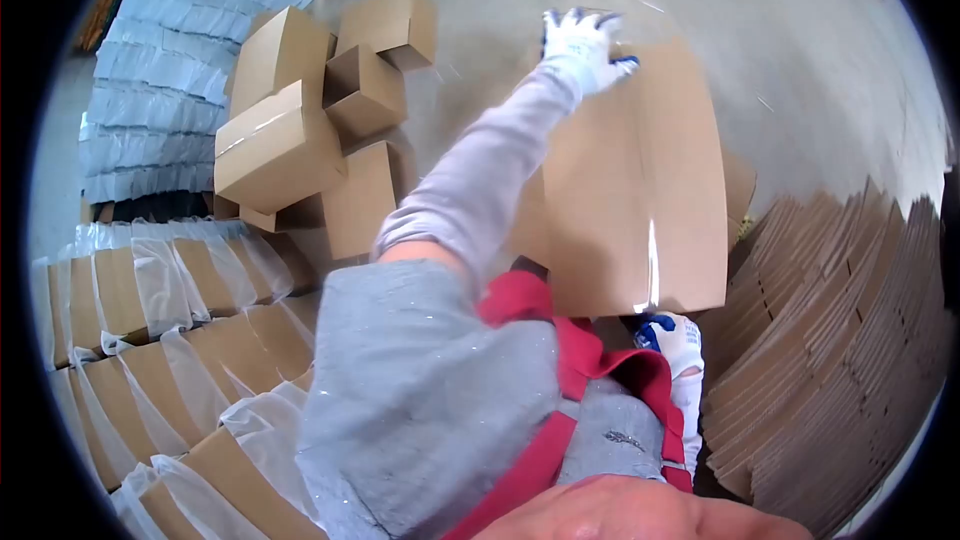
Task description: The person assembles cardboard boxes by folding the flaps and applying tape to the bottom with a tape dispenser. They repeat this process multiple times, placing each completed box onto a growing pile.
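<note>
Past our apron (575, 355), the flat carton (640, 190) runs lengthwise up-frame: right hand (678, 340) closed on its near edge, left hand (580, 45) clasping the far edge.

White gloves (578, 48), blue-coated fingers (625, 62), pale grey long sleeve (480, 180), grey top (420, 400), red apron straps (575, 365)

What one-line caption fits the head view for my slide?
Gloved left hand and right hand hold a taped cardboard box between flat carton stacks and closed boxes.
</note>
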Available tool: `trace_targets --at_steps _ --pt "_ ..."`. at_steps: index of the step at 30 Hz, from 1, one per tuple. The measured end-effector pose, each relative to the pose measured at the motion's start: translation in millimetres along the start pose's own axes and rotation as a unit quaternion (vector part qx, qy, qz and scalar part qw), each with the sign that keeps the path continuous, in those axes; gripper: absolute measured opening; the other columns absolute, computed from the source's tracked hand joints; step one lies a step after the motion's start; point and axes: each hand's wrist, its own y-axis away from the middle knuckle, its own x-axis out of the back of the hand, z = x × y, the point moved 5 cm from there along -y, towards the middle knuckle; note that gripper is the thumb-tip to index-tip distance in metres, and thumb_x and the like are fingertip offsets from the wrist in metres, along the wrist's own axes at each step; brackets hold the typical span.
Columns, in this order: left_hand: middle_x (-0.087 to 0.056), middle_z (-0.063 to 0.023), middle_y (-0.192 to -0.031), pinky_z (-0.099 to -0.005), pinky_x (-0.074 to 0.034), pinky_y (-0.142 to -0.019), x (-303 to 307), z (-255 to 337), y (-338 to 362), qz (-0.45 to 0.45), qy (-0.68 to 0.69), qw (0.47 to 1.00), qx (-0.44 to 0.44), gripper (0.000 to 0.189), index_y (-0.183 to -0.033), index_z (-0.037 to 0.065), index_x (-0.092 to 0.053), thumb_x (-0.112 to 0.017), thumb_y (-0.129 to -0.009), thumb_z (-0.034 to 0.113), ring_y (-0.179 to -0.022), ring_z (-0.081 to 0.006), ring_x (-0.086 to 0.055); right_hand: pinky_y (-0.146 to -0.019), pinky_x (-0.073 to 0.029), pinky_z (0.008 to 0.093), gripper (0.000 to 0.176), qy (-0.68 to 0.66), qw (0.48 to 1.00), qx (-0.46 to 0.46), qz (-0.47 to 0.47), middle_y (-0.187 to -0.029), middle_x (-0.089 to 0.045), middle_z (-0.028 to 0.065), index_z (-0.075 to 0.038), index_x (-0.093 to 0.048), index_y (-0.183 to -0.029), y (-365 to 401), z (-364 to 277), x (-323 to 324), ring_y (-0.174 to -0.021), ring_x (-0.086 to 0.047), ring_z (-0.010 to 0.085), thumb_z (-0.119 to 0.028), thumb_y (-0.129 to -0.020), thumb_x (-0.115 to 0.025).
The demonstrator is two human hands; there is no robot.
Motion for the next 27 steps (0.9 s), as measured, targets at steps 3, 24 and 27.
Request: trace_targets --at_steps 3,24,27 --pt "-0.056 -0.0139 -0.120 -0.0380 -0.043 -0.094 -32.0 -42.6 -4.5 -0.233 0.059 0.963 0.125 0.055 -0.119 0.011 -0.058 -0.059 -0.081 0.051 -0.113 -0.0310 -0.053 -0.086 -0.047 0.0416 0.041 0.151 0.983 -0.107 0.002 -0.107 -0.064 0.0176 -0.012 -0.063 -0.112 -75.8 82.4 -34.9 -0.101 -0.059 0.0356 -0.041 -0.085 -0.051" --pt "-0.043 -0.0098 -0.139 -0.0461 -0.026 -0.108 -253.6 -13.1 1.1 -0.254 0.133 0.944 -0.163 0.061 -0.133 0.014 -0.044 -0.063 -0.082 0.040 -0.132 -0.0279 -0.034 -0.082 -0.049 0.0302 0.028 -0.486 0.857 -0.081 0.149 -0.101 -0.067 0.0108 -0.003 -0.064 -0.110 -28.2 22.9 -81.3 -0.093 -0.063 0.0205 -0.010 -0.083 -0.059" --pt "-0.031 -0.0121 -0.147 -0.0504 -0.019 -0.111 -331.8 53.3 -15.4 -0.351 0.067 0.910 -0.212 0.081 -0.142 0.014 -0.031 -0.067 -0.076 0.046 -0.137 -0.0304 -0.026 -0.085 -0.048 0.0270 0.029 -0.627 0.738 -0.170 0.181 -0.103 -0.066 0.0100 0.002 -0.063 -0.110 22.8 34.7 -108.5 -0.095 -0.061 0.0152 -0.009 -0.084 -0.059"
